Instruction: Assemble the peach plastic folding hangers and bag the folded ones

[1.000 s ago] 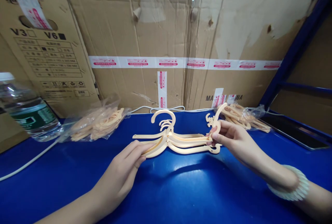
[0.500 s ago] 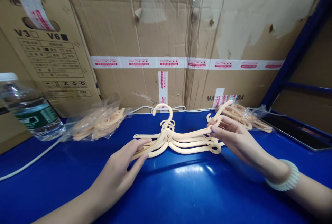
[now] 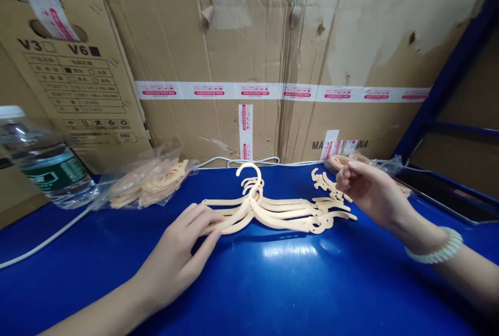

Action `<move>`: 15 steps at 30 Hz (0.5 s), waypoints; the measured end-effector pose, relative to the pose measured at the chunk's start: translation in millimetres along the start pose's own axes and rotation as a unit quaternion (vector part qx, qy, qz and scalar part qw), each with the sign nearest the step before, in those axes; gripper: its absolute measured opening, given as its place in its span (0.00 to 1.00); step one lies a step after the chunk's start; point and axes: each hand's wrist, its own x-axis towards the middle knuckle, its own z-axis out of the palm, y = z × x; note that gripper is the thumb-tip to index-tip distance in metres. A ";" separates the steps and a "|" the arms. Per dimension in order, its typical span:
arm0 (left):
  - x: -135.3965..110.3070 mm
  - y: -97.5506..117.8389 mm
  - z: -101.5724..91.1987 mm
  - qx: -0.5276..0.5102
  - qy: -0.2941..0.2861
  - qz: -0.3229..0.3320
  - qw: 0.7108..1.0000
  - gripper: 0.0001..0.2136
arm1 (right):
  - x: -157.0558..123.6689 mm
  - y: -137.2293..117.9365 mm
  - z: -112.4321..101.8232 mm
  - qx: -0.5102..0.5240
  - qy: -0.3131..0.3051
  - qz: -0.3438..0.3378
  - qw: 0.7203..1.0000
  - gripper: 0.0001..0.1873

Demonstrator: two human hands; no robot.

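A stack of cream plastic clothes hangers (image 3: 280, 210) lies on the blue table, hooks pointing away from me. My left hand (image 3: 187, 245) is closed on the left arm of the front hanger, thumb below and fingers above. Several hooked end pieces (image 3: 335, 216) sit at the right ends of the hangers. Behind these is a small heap of cream pieces (image 3: 325, 183). My right hand (image 3: 364, 188) is raised beside that heap, its fingers curled together. Whatever they may hold is hidden.
Clear bags of cream parts lie at the left (image 3: 152, 180) and behind my right hand (image 3: 346, 161). A water bottle (image 3: 50, 170) stands at far left, a dark flat device (image 3: 444, 198) at right. White cable (image 3: 50, 240) runs along the table; cardboard (image 3: 218, 50) backs it.
My right hand has let go of the front hanger's right end and moved up and right. That hanger arm has dropped onto the stack. My left hand has stayed in place.
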 end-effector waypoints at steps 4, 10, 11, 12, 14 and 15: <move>-2.2 2.2 4.7 0.041 -0.023 0.013 0.999 0.07 | 1.3 2.7 -1.3 -0.045 0.004 -0.022 0.999 0.15; -2.7 6.2 6.5 0.041 -0.018 0.030 0.999 0.08 | -6.9 -4.5 1.3 -0.191 -0.098 -0.076 0.974 0.17; -2.7 5.3 6.6 0.042 -0.021 0.037 0.998 0.08 | -9.4 -6.6 2.3 -0.238 -0.144 -0.080 0.957 0.16; -2.6 4.1 6.8 0.043 -0.023 0.045 0.998 0.09 | -12.2 -8.1 3.5 -0.292 -0.199 -0.083 0.932 0.14; -2.7 1.1 7.4 0.048 -0.023 0.064 0.997 0.10 | -18.1 -8.6 6.8 -0.390 -0.302 -0.086 0.866 0.12; -2.9 -0.2 7.9 0.052 -0.022 0.073 0.996 0.11 | -20.9 -7.3 8.7 -0.428 -0.342 -0.091 0.831 0.12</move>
